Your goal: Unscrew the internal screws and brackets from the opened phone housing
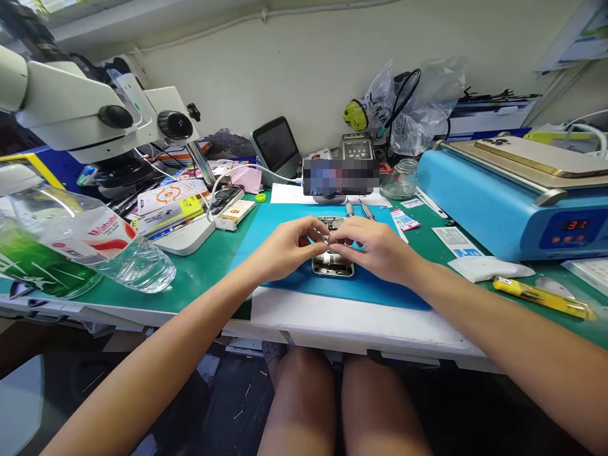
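An opened smartphone (pixel 333 268) with its inner parts bare lies on the blue work mat (pixel 375 292), its short side toward me. My left hand (pixel 292 248) comes over it from the left, thumb and fingers pinched above the middle of the phone. From the other side my right hand (pixel 375 246) meets it, its thumb and fingertips also pinched. The fingertips nearly touch each other. Whatever is between them is too small or hidden to make out. Just behind the phone lie two screwdrivers (pixel 366 210).
A microscope (pixel 90 120) and water bottle (pixel 137 253) stand at left. A propped phone (pixel 339 177), smart display (pixel 275 144) and glass jar (pixel 401 179) are behind the mat. At right sit a blue heating plate (pixel 479 202) reading 37 and a yellow cutter knife (pixel 541 297).
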Demonstrator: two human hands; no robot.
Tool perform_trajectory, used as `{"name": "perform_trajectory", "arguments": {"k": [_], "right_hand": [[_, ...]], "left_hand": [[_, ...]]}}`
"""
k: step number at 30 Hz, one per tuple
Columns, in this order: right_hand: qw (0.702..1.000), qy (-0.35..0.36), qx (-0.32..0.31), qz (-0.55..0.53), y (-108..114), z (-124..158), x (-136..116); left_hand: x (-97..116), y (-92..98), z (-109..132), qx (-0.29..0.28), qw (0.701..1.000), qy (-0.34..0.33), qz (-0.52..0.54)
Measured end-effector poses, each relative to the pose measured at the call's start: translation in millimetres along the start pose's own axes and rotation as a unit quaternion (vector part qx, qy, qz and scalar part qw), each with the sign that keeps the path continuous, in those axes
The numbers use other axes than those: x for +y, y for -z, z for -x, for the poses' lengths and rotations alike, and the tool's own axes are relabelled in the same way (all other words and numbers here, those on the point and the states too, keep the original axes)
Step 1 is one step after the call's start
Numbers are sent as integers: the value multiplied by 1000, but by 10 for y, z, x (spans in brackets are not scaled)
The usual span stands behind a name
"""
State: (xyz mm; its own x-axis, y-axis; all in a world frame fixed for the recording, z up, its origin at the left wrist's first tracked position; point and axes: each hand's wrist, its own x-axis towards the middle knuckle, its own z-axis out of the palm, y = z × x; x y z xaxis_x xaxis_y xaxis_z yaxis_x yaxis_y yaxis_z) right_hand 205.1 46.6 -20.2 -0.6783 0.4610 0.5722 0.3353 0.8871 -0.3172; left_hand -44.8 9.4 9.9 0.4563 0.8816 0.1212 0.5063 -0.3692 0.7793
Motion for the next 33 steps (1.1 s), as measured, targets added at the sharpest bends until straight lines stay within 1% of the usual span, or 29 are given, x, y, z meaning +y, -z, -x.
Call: {"name": "perform_trajectory", "arguments": {"k": [5,8,11,13,15,18,20,23,26,28,31,33], "right_hand": [[1000,3,-19,10,-12,2,-29],[1000,1,-23,13,3,0,-67],[1000,6,-16,8,33,-23,-122],[1000,12,-8,3,52,-43,-161],[1000,17,-1,0,66,-57,-198],[1000,24,5,2,76,-64,-241],[1000,25,5,4,77,-63,-257],[1000,20,1,7,71,-59,-266],[1000,13,-6,8,62,-57,-271],[1000,9,-12,6,58,-56,-274],[1000,-2,-18,4,60,-58,-272],[1000,-13,-18,4,66,-63,-270]], "left_hand": [[2,-32,13,0,1000,-29,-1],[10,-4,56,18,999,-35,-28],[26,21,195,52,994,-38,-84],[25,-8,335,74,988,-45,-128],[11,-87,487,93,979,-60,-169],[-11,-267,683,123,965,-85,-215],[-10,-389,767,142,958,-100,-230],[19,-539,811,168,949,-110,-244],[60,-665,776,191,945,-103,-246],[84,-742,733,210,946,-86,-232],[111,-822,681,259,945,-31,-196],[129,-838,665,285,942,8,-177]]}}
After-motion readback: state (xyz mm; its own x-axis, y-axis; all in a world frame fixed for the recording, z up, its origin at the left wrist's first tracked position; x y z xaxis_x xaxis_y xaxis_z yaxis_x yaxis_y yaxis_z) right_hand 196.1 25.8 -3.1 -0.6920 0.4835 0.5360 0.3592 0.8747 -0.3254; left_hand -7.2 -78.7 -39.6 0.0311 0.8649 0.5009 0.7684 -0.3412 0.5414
